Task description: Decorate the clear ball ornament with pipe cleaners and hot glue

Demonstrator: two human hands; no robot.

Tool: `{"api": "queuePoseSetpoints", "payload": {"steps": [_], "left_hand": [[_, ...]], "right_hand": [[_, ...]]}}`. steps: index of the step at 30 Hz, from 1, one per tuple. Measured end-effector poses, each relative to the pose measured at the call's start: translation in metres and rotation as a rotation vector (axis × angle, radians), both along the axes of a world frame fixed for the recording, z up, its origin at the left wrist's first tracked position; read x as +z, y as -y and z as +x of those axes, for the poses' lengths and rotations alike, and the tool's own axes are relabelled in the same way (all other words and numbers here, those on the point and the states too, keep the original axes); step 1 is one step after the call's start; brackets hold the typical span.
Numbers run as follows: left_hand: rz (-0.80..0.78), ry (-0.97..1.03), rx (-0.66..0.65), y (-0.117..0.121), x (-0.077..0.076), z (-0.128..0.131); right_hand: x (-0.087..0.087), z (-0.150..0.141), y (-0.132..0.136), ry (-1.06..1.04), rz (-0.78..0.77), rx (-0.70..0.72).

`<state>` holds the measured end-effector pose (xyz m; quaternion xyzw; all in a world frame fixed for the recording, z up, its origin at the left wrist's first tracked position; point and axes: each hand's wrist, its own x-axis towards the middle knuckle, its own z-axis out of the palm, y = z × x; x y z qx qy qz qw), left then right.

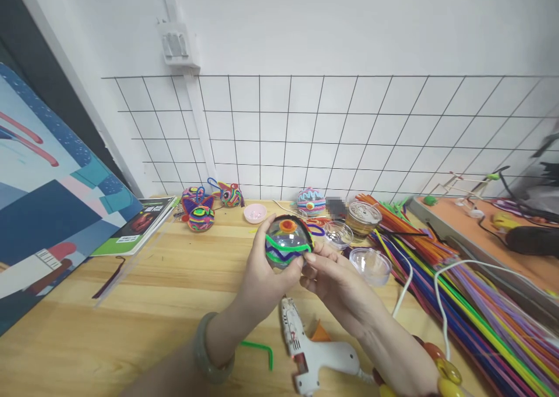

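Fingers [261, 237], head view. Left hand [261, 275]: curved about the ball [279, 241], thumb pressed to its near face, I judge to steady it. Right hand [335, 276]: thumb and forefinger at the ball's right edge; whether they pinch anything there or merely press, I cannot tell from here.

Ball: clear, green-banded, orange disc on top; raised above the table [187, 286], probably so I can view the band.

Glue gun [301, 339]: below the hands, nozzle pointing away, presumably for quick reach. Green strip [261, 346]: bent, loose, left of it. Strip bundle [471, 321]: right side, laid lengthwise, likely for easy picking. Decorated balls [201, 218]: rear, apparently out of the way.
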<state>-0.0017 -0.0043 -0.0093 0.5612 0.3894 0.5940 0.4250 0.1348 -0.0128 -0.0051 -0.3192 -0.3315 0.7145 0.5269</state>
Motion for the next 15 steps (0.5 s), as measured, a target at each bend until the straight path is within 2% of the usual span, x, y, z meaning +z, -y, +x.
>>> {"api": "queuePoseSetpoints", "payload": {"steps": [15], "left_hand": [[0.013,0.024,-0.066,-0.0020,-0.0038,-0.0031]], "right_hand": [[-0.0009,-0.0002,-0.0016,-0.004,-0.015,-0.009]]}}
